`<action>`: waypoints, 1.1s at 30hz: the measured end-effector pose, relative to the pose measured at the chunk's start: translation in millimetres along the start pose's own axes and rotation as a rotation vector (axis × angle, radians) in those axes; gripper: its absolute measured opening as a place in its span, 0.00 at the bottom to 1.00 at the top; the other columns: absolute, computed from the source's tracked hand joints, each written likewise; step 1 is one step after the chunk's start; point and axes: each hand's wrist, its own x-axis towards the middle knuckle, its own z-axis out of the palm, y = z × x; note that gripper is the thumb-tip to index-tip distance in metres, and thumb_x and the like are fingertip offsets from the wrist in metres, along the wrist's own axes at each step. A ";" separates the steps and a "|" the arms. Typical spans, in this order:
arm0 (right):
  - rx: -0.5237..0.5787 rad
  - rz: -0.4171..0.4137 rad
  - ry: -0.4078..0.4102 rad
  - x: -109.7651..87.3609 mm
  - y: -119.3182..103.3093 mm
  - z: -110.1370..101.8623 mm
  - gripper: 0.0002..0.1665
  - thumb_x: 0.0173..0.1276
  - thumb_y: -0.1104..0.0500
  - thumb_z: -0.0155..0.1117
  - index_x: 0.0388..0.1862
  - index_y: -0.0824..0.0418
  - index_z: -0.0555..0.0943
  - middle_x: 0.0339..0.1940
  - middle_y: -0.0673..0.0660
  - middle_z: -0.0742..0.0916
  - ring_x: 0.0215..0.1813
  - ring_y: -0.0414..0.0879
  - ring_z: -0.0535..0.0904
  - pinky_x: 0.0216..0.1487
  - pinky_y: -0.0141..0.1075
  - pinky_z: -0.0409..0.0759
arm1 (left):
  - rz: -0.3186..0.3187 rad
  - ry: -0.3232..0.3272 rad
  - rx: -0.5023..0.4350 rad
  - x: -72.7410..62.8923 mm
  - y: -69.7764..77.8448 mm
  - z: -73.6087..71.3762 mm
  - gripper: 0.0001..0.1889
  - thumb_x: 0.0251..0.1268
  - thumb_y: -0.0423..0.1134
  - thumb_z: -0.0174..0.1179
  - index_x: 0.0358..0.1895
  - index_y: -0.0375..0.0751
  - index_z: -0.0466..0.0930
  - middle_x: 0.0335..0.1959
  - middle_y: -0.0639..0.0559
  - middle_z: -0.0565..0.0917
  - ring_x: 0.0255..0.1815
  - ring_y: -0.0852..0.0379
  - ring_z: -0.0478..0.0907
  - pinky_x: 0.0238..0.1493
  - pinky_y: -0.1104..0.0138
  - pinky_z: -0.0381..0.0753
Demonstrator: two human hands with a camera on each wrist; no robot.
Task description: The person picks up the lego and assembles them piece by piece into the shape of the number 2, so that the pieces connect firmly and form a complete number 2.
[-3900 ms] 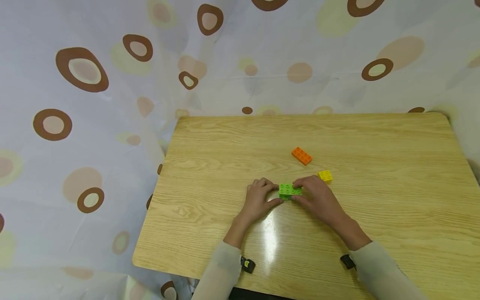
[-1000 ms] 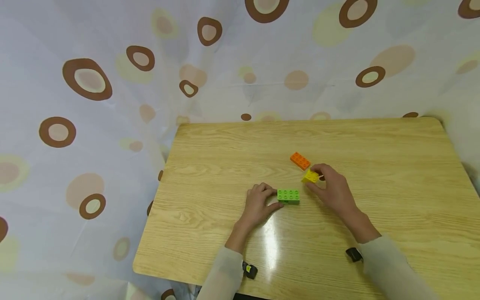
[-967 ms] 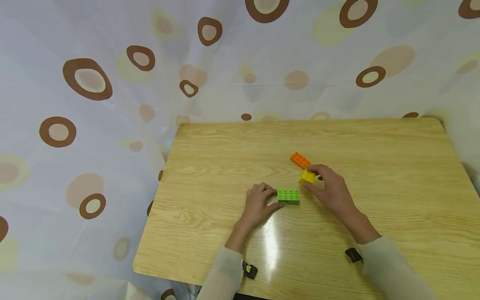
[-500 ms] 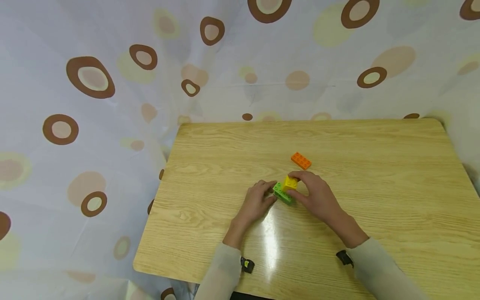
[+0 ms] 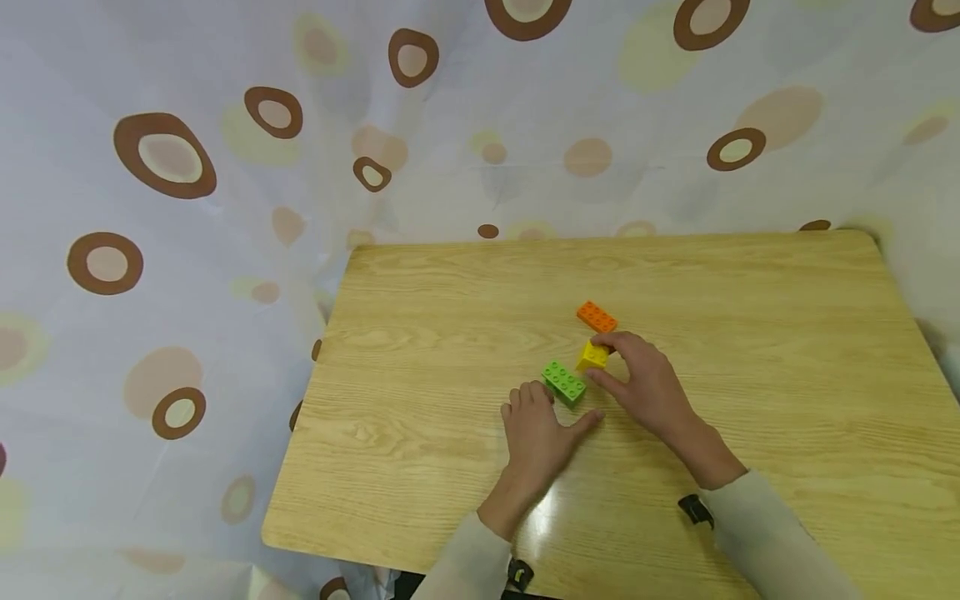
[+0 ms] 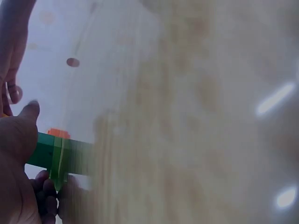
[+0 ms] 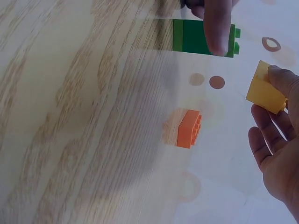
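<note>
Currently, the yellow toy brick (image 5: 592, 357) is pinched at the right hand's (image 5: 647, 383) fingertips, beside the green block (image 5: 564, 383). The left hand (image 5: 538, 437), narrower earlier, is now spread wide.

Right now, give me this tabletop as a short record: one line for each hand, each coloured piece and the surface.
Right hand: pinches the yellow block
Left hand: beside the green piece, thumb spread away; contact unclear
Green piece: on the table, studs up
Yellow block: between the green piece and the orange block in the head view
Orange block: on the table, studs up, untouched
Table: wood-grain top
</note>
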 end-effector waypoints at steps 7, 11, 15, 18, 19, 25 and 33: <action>-0.011 0.000 0.003 -1.9 4.9 -3.0 0.29 0.60 0.65 0.82 0.58 0.65 0.81 0.50 0.61 0.88 0.51 0.56 0.83 0.53 0.55 0.81 | 0.087 0.082 0.024 16.0 -6.0 1.6 0.28 0.75 0.69 0.56 0.53 0.46 0.76 0.40 0.56 0.73 0.41 0.56 0.68 0.43 0.64 0.60; -0.017 0.007 0.014 -2.7 6.8 -5.4 0.29 0.60 0.65 0.83 0.59 0.65 0.80 0.49 0.62 0.87 0.51 0.57 0.83 0.52 0.55 0.81 | 0.175 0.018 -0.060 23.0 -20.4 -6.2 0.27 0.77 0.65 0.57 0.62 0.47 0.80 0.47 0.55 0.76 0.46 0.56 0.70 0.46 0.63 0.61; -0.018 0.014 0.020 -3.7 10.9 -9.3 0.30 0.60 0.65 0.82 0.60 0.65 0.80 0.50 0.61 0.87 0.51 0.56 0.83 0.53 0.54 0.80 | 0.236 -0.031 -0.122 28.8 -35.5 -14.2 0.30 0.73 0.63 0.63 0.68 0.48 0.78 0.52 0.56 0.78 0.51 0.58 0.73 0.49 0.63 0.63; -0.028 0.028 0.040 -5.5 15.2 -13.7 0.30 0.60 0.67 0.82 0.60 0.65 0.80 0.51 0.61 0.87 0.51 0.56 0.83 0.53 0.53 0.80 | 0.222 -0.030 -0.139 29.5 -38.0 -17.8 0.35 0.65 0.67 0.67 0.66 0.48 0.76 0.51 0.58 0.79 0.50 0.60 0.75 0.49 0.63 0.65; -0.030 0.031 0.049 -6.1 16.7 -15.3 0.30 0.60 0.68 0.82 0.60 0.66 0.80 0.51 0.61 0.87 0.51 0.56 0.83 0.53 0.53 0.80 | 0.207 -0.031 -0.141 29.1 -36.2 -18.1 0.36 0.64 0.70 0.67 0.65 0.48 0.76 0.50 0.58 0.79 0.49 0.60 0.74 0.49 0.63 0.65; -0.033 0.036 0.065 -6.6 23.5 -20.4 0.29 0.61 0.69 0.81 0.60 0.67 0.81 0.51 0.61 0.87 0.51 0.55 0.83 0.52 0.52 0.80 | 0.186 0.032 -0.132 28.7 -22.2 -14.6 0.26 0.70 0.63 0.65 0.57 0.47 0.78 0.47 0.57 0.80 0.46 0.58 0.76 0.48 0.64 0.65; -0.010 0.015 0.037 -5.4 23.2 -16.9 0.29 0.60 0.69 0.81 0.60 0.64 0.81 0.52 0.59 0.87 0.52 0.53 0.82 0.53 0.50 0.79 | 0.292 -0.016 -0.244 38.7 -33.3 -16.6 0.25 0.74 0.48 0.67 0.70 0.47 0.76 0.64 0.53 0.81 0.67 0.55 0.77 0.65 0.55 0.75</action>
